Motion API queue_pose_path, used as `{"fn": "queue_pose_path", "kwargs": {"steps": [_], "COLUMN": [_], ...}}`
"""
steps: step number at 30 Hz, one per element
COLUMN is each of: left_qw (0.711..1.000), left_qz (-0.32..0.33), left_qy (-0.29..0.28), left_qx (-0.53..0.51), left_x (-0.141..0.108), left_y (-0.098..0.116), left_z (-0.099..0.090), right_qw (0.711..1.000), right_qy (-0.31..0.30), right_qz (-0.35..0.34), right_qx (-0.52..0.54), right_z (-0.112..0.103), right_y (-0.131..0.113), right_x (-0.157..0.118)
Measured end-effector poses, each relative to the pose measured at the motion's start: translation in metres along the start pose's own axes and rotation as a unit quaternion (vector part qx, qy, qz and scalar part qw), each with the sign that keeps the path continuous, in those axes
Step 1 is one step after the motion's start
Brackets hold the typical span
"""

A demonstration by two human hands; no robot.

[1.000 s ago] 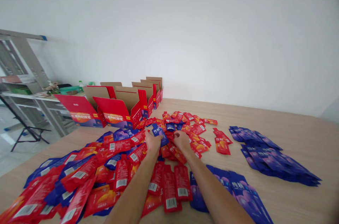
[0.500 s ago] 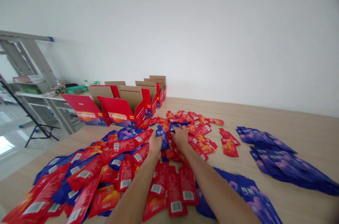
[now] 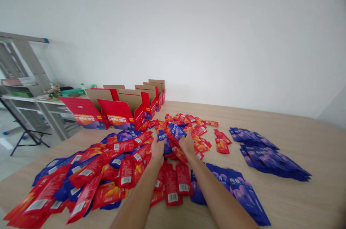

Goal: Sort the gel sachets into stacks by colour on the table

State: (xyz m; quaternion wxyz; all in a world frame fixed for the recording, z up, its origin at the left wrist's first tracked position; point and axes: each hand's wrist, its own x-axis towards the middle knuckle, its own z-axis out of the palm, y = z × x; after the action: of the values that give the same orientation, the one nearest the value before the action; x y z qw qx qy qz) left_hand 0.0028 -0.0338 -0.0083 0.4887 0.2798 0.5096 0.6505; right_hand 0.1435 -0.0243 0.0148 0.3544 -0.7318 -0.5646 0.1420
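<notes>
My left hand (image 3: 158, 149) is closed on a blue pouch (image 3: 164, 140), held upright with its spout end up. Just to the right, my right hand (image 3: 187, 144) pinches a second blue pouch (image 3: 176, 131), tilted up to the left. Both hands are over a large heap of red pouches (image 3: 126, 172) and blue pouches that spreads to the front left. Beside my right forearm lies a row of blue pouches (image 3: 240, 189), partly hidden by the arm. Farther right are overlapping stacks of blue pouches (image 3: 273, 160).
Open red cardboard boxes (image 3: 119, 113) stand in rows at the back left of the wooden table (image 3: 292, 128). Two or so red pouches (image 3: 222, 145) lie apart, right of the heap. A tripod (image 3: 27, 133) and a cluttered side desk (image 3: 45, 101) are at the far left.
My right hand has lifted a blue pouch out of the heap and now holds it beside the left one. The view has shifted slightly to the right.
</notes>
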Motion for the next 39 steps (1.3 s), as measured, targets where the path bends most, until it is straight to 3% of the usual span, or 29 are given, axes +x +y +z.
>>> {"fn": "queue_pose_path", "kwargs": {"steps": [10,17,21,24,28,31,39], "left_qw": [0.997,0.990,0.988,0.989,0.986,0.986,0.958], "left_qz": [0.019,0.018,-0.017,-0.008,0.000,0.001,0.083], "left_qy": [-0.071,-0.138,-0.148,-0.140,-0.130,-0.112,-0.135], "left_qx": [0.006,0.030,0.025,0.055,0.101,0.127,0.238], "left_x": [-0.067,-0.124,-0.152,-0.168,-0.182,-0.189,-0.198], "left_y": [0.015,0.012,0.003,-0.004,-0.015,-0.024,-0.045], "left_z": [0.004,-0.003,0.011,0.027,0.048,0.061,0.079], "right_qw": [0.993,0.988,0.989,0.987,0.978,0.986,0.998], "right_qy": [-0.033,-0.045,-0.017,-0.009,-0.006,0.006,0.034], "right_qz": [-0.026,-0.022,-0.005,0.007,0.033,0.052,0.054], "right_qx": [0.114,0.146,0.149,0.159,0.205,0.161,0.017], "right_z": [-0.043,-0.079,-0.107,-0.133,-0.168,-0.187,-0.187], "right_y": [0.000,0.025,0.048,0.066,0.094,0.115,0.143], "right_x": [-0.080,-0.126,-0.143,-0.154,-0.165,-0.172,-0.179]}}
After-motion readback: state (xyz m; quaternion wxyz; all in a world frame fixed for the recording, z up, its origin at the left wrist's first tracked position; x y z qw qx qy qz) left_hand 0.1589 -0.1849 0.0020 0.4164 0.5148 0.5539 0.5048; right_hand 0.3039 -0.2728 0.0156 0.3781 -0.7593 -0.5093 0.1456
